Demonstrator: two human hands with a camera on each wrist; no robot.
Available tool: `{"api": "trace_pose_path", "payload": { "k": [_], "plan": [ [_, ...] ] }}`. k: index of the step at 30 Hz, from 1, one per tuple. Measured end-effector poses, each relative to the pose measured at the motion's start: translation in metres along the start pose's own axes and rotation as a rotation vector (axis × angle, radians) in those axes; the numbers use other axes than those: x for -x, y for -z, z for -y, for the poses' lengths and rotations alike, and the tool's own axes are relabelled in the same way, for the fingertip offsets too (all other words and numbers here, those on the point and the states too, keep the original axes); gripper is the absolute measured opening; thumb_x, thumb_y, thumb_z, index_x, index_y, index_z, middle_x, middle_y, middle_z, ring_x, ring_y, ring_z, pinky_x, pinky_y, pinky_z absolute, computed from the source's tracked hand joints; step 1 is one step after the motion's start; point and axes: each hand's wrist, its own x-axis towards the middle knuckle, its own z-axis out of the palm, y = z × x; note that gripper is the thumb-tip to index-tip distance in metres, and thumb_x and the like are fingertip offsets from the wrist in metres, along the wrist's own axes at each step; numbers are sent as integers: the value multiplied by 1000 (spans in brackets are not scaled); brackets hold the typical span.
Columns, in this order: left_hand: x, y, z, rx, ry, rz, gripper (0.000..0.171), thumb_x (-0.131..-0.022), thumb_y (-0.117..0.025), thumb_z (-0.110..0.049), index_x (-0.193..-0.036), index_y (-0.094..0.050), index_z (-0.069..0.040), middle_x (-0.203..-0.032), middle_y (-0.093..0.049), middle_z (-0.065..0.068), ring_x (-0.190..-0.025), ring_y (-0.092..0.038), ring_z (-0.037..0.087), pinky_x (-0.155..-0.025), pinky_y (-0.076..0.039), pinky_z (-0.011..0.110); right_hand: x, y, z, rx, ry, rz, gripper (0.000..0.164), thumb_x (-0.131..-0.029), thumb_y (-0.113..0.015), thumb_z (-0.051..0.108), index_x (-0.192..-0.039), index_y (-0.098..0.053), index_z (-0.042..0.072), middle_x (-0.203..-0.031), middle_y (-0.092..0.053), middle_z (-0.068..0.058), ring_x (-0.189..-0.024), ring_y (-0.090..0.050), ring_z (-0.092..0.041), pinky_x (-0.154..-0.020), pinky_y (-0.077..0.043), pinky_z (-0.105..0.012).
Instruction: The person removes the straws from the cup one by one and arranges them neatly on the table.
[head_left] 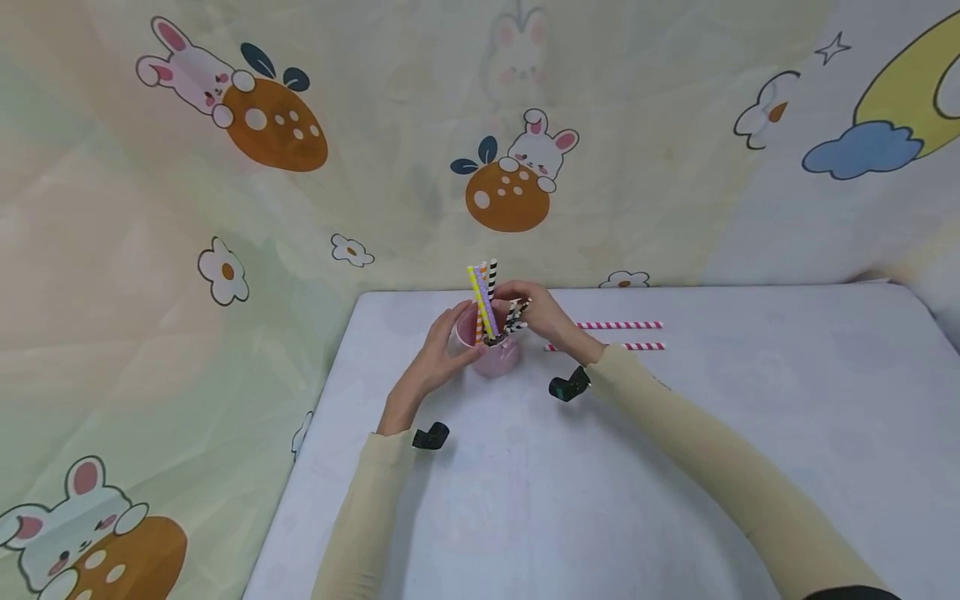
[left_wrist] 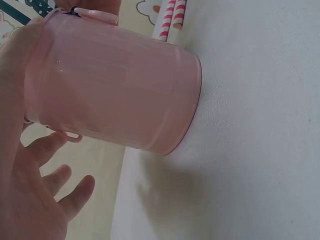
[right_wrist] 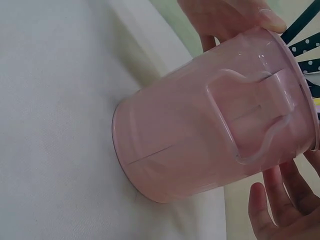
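Note:
A pink bucket (left_wrist: 115, 82) with small side handles stands on the table, several paper straws in it. Yellow, purple, orange-striped and black-striped straws (head_left: 484, 300) rise from its mouth; black straws with white dots (right_wrist: 306, 46) lean out on the right. My left hand (head_left: 442, 350) grips the bucket's rim from the left, thumb on the near side and fingers beyond. Around the right side of the rim, my right hand (head_left: 543, 315) is close to the dotted straws, its fingers (right_wrist: 275, 197) bent along the bucket's far side. Whether it pinches a straw is hidden.
Two pink-and-white striped straws (head_left: 637, 346) lie on the white table (head_left: 510, 500) right of the bucket, partly behind my right wrist. A printed cloth (head_left: 405, 150) with rabbits hangs behind the table and along its left.

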Motion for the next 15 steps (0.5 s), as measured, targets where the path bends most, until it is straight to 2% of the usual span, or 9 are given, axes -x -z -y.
{"api": "trace_pose_path", "payload": {
  "k": [8,15],
  "plan": [
    [0,1,1,12,-23,-1,82,-90,-69,-47,-158,-25,-35,-165,-26,4,-156,-12,31,-122,-16,63,-3,-3,-2,27,42,0,31,-99,-64,26,-126,-67,11,-127,-64,-9,-110,-53,-26,-83,-52,-33],
    [0,0,0,7,16,7,82,-90,-68,-51,-158,-23,-39,-166,-23,3,-157,-7,30,-122,-15,65,-4,-3,0,54,74,-8,26,-99,-64,24,-121,-68,9,-119,-66,-10,-103,-53,-26,-79,-50,-30]
  ]
}}
